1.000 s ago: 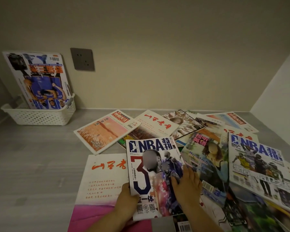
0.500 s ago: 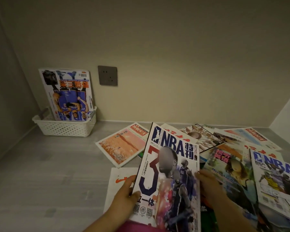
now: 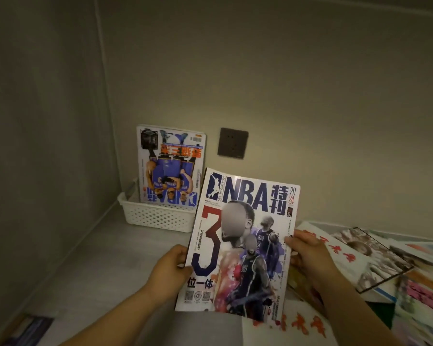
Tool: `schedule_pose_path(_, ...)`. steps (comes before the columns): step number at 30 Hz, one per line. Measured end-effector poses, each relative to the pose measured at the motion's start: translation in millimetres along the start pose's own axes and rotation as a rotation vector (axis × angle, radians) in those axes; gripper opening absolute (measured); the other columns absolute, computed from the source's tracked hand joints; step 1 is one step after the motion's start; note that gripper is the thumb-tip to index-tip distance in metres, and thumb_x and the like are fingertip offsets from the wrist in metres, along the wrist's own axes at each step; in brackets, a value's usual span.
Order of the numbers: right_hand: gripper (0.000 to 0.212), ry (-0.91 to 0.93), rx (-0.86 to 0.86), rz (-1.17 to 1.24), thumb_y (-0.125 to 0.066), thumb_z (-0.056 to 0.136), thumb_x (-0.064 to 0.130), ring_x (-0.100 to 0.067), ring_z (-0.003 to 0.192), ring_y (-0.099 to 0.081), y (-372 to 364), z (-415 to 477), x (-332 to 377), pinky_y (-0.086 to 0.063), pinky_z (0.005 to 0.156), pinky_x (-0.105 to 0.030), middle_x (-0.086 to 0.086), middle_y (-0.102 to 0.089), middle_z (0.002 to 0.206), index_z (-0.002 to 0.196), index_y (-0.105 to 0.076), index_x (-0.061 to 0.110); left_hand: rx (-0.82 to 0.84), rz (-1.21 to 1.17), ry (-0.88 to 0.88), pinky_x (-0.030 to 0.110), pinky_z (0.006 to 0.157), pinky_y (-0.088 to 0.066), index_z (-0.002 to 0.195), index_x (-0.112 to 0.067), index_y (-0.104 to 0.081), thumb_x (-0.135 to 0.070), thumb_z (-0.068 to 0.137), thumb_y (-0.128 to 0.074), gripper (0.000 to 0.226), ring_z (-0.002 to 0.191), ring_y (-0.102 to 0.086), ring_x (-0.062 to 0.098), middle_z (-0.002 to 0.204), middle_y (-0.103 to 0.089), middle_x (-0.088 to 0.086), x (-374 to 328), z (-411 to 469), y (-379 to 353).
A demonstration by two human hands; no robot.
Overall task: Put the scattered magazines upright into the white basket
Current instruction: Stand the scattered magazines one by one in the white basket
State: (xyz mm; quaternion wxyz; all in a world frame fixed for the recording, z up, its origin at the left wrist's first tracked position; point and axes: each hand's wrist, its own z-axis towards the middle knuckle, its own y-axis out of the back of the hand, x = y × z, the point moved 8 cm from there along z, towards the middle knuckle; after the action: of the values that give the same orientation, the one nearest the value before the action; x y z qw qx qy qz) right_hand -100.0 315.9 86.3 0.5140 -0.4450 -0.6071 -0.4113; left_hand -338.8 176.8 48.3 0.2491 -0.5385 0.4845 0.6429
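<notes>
Hands: two, both bare and both in view, one on each side of a single magazine.
Left hand (image 3: 169, 264): grips the left edge of the NBA magazine (image 3: 240, 245) low down, thumb across the cover and fingers curled behind, clamped on the paper.
Right hand (image 3: 308, 254): pinches the right edge at about mid-height, fingertips closed over the cover's margin.
Held magazine: one, lifted clear of the grey surface (image 3: 105, 265), cover facing the camera, top leaning slightly to the right; its upper left corner overlaps the basket's right end in the view.
White basket (image 3: 150, 216): one, perforated, set in the back left corner against the rear wall and just beside the side wall.
Magazines in basket: one blue-covered magazine (image 3: 170, 166) showing, upright, printed upside down, leaning back on the wall; whether more stand behind it I cannot tell.
Scattered magazines (image 3: 375, 265): an overlapping heap at right, at least four covers distinguishable, the rest too blurred to count.
Wall socket (image 3: 232, 143): one, dark, right of the basket's magazine.
Open room: bare grey surface runs between the left hand and the basket.
Bottom left edge: one dark flat item (image 3: 28, 330), cut off, unclear.
</notes>
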Motion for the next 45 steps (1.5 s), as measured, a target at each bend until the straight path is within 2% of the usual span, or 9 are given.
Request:
schedule_pose_path(3,0.016,0.033,0.011,-0.012,-0.054,0.085,0.007,-0.029,0.075,-0.066,-44.8,11.3,14.0,-0.055,0.072,-0.041,-0.01,-0.073,0.078,0.089,-0.066,0.017,-0.036,0.036,-0.015,0.018,0.061,-0.046,0.074,-0.026,-0.046,-0.003,0.084,-0.053,0.026,0.075,-0.059,0.012,0.079,-0.06,-0.006,3.6,25.3,44.7)
schedule_pose_path(8,0.016,0.119,0.034,-0.033,-0.054,0.085,0.004,-0.011,0.053,-0.064,-103.5,29.3,39.9,-0.049,0.049,-0.021,0.004,-0.072,0.061,0.085,-0.064,0.016,-0.077,0.029,-0.034,0.021,0.064,-0.046,0.093,-0.024,-0.043,0.001,0.083,-0.052,0.028,0.082,-0.055,0.013,0.092,-0.058,0.002,7.2,55.9,92.7)
schedule_pose_path(14,0.017,0.269,0.043,-0.106,-0.054,0.084,0.003,-0.022,0.065,-0.055,-161.7,53.8,88.9,-0.046,0.055,-0.026,-0.003,-0.068,0.08,0.096,-0.066,0.008,-0.345,-0.049,-0.067,0.022,0.068,-0.044,0.109,-0.006,-0.053,0.0,0.084,-0.053,0.026,0.098,-0.059,0.027,0.115,-0.063,0.016,-9.5,89.0,151.8)
schedule_pose_path(17,0.019,0.328,0.071,-0.112,-0.053,0.085,0.004,-0.018,0.069,-0.059,-186.4,72.2,115.7,-0.05,0.058,-0.026,0.002,-0.067,0.083,0.099,-0.064,0.011,-0.465,-0.048,-0.111,0.023,0.067,-0.044,0.105,-0.004,-0.058,-0.005,0.083,-0.056,0.022,0.087,-0.056,0.02,0.113,-0.065,0.016,-29.8,113.5,188.7)
schedule_pose_path(21,0.02,0.428,0.054,-0.065,-0.054,0.084,0.002,-0.011,0.066,-0.058,-206.5,96.5,147.3,-0.049,0.048,-0.014,0.005,-0.065,0.081,0.097,-0.064,0.015,-0.483,-0.035,-0.12,0.027,0.069,-0.046,0.1,-0.003,-0.064,-0.008,0.081,-0.06,0.021,0.081,-0.057,0.019,0.108,-0.067,0.016,-48.2,146.7,219.9)
schedule_pose_path(25,0.023,0.493,0.053,-0.124,-0.055,0.083,-0.003,-0.004,0.056,-0.057,-229.4,118.9,152.9,-0.047,0.046,-0.008,0.0,-0.063,0.088,0.104,-0.063,-0.001,-0.474,0.017,-0.081,0.032,0.075,-0.044,0.106,0.002,-0.062,-0.006,0.082,-0.059,0.025,0.097,-0.061,0.031,0.114,-0.064,0.021,-43.7,169.2,234.8)
schedule_pose_path(32,0.019,0.43,0.064,-0.095,-0.054,0.084,-0.003,-0.004,0.054,-0.06,-248.1,158.9,120.1,-0.047,0.046,-0.006,0.0,-0.062,0.089,0.097,-0.065,0.005,-0.47,0.159,-0.063,0.034,0.075,-0.045,0.104,0.002,-0.06,-0.008,0.084,-0.056,0.023,0.1,-0.061,0.036,0.114,-0.064,0.021,-17.1,199.1,233.5)
schedule_pose_path(39,0.018,0.333,0.074,-0.078,-0.054,0.084,-0.001,0.009,0.049,-0.061,-258.9,188.9,82.0,-0.047,0.047,-0.004,-0.001,-0.063,0.087,0.08,-0.063,0.013,-0.486,0.218,-0.017,0.035,0.072,-0.044,0.102,0.0,-0.051,-0.004,0.084,-0.053,0.018,0.103,-0.058,0.037,0.113,-0.062,0.022,9.2,231.1,226.5)
schedule_pose_path(45,0.017,0.264,0.065,-0.125,-0.052,0.086,0.003,-0.001,0.062,-0.06,-256.5,203.4,49.5,-0.051,0.051,-0.008,-0.001,-0.063,0.086,0.079,-0.061,0.016,-0.492,0.273,-0.005,0.029,0.067,-0.037,0.098,0.003,-0.055,-0.003,0.085,-0.051,0.015,0.08,-0.049,0.021,0.104,-0.063,0.023,20.1,255.6,219.5)
